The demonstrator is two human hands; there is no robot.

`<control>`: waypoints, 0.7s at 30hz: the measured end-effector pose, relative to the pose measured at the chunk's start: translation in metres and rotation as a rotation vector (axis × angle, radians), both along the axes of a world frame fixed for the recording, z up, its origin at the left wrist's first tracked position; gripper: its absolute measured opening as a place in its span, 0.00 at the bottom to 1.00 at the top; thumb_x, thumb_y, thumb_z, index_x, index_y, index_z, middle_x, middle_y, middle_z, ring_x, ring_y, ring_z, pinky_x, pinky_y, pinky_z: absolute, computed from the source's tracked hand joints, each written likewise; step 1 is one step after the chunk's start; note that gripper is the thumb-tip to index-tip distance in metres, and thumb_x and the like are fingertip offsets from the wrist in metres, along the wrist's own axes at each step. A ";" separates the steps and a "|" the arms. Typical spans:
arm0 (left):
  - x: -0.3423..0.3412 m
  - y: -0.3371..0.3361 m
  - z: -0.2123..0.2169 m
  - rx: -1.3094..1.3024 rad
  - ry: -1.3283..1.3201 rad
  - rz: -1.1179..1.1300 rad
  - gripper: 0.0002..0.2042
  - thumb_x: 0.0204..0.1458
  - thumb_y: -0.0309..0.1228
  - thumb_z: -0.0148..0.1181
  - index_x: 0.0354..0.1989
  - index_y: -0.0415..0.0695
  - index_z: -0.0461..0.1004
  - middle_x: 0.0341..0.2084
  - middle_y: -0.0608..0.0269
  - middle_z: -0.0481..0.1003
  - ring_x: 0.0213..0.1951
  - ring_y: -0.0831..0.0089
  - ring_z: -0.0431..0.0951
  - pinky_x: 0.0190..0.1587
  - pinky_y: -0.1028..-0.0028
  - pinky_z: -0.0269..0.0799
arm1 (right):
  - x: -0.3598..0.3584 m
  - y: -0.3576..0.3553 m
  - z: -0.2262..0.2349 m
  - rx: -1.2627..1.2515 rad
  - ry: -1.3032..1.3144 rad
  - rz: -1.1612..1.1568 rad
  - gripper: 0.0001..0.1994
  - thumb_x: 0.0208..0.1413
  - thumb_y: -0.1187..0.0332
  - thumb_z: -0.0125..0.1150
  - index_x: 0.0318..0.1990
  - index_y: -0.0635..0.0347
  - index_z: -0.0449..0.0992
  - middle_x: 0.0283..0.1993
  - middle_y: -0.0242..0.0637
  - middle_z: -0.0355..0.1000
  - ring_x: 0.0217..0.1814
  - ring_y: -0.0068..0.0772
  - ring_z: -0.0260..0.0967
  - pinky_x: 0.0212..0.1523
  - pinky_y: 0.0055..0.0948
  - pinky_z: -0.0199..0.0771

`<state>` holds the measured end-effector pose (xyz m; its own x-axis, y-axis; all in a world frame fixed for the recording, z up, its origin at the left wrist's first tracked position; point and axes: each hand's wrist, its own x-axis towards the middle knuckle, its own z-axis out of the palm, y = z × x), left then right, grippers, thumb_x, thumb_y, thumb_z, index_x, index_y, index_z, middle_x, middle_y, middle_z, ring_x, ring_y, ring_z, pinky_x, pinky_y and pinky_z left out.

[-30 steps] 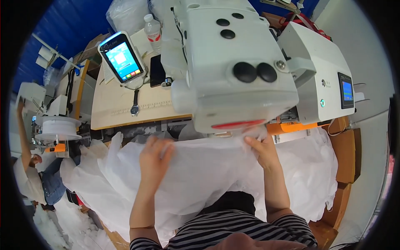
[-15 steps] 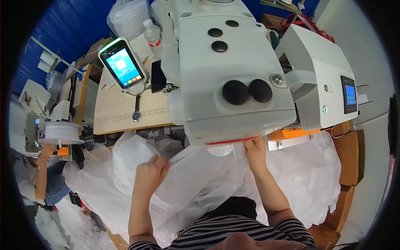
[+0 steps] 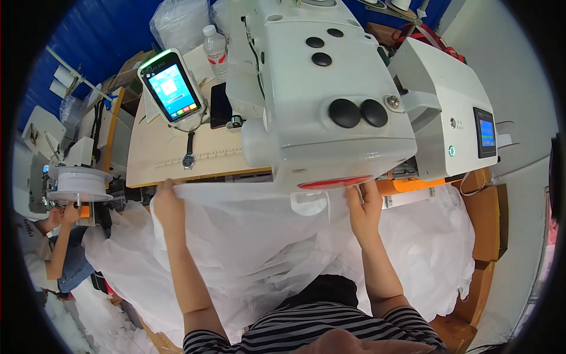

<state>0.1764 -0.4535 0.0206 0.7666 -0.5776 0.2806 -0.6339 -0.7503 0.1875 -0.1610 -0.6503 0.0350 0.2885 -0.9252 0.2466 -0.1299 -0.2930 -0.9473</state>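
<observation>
A wide sheet of thin white fabric (image 3: 236,218) hangs from the sewing table's front edge over my lap, its upper edge stretched nearly straight. At the left end of that edge my left hand (image 3: 168,206) is closed on the fabric, by the table corner. My right hand (image 3: 365,212) is at the fabric beside the needle area, thumb and fingers bent round it. Its fingertips are partly hidden under the white sewing machine head (image 3: 342,153). Needle and presser foot cannot be seen.
On the table (image 3: 141,159) are a lit control screen (image 3: 171,88), a wristwatch (image 3: 188,158), a dark phone (image 3: 219,106) and a water bottle (image 3: 216,53). A white unit with a small display (image 3: 486,133) stands at right. A co-worker's hands (image 3: 62,217) work at far left.
My left hand has moved left and up to the table corner, drawing the fabric's edge straight. My right hand has stayed near the machine head, shifting slightly.
</observation>
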 end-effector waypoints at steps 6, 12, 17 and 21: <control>-0.026 0.081 0.044 -0.385 -0.267 -0.398 0.08 0.34 0.13 0.44 0.24 0.38 0.61 0.26 0.57 0.67 0.36 0.60 0.67 0.42 0.72 0.62 | 0.005 0.003 0.012 -0.249 0.124 0.009 0.06 0.54 0.73 0.57 0.38 0.65 0.69 0.28 0.39 0.70 0.27 0.29 0.68 0.28 0.27 0.67; -0.041 0.102 0.076 -0.125 0.737 -0.490 0.08 0.34 0.14 0.48 0.25 0.38 0.61 0.23 0.61 0.62 0.32 0.68 0.65 0.38 0.76 0.60 | 0.008 0.005 0.008 -0.228 0.383 0.071 0.07 0.54 0.74 0.56 0.40 0.65 0.69 0.30 0.42 0.71 0.27 0.34 0.69 0.29 0.29 0.68; -0.027 0.053 0.062 -0.349 0.298 -0.543 0.09 0.31 0.16 0.52 0.24 0.37 0.66 0.22 0.61 0.64 0.27 0.70 0.66 0.31 0.76 0.60 | -0.006 -0.009 0.021 -0.019 0.206 0.080 0.06 0.55 0.75 0.54 0.39 0.64 0.69 0.28 0.35 0.69 0.26 0.28 0.66 0.30 0.27 0.67; -0.036 0.008 0.061 -0.427 0.296 -0.674 0.10 0.30 0.16 0.55 0.25 0.38 0.70 0.21 0.63 0.64 0.27 0.71 0.66 0.30 0.78 0.60 | -0.048 -0.012 0.043 0.247 0.133 0.138 0.02 0.55 0.77 0.52 0.36 0.63 0.69 0.26 0.26 0.65 0.26 0.20 0.61 0.31 0.23 0.65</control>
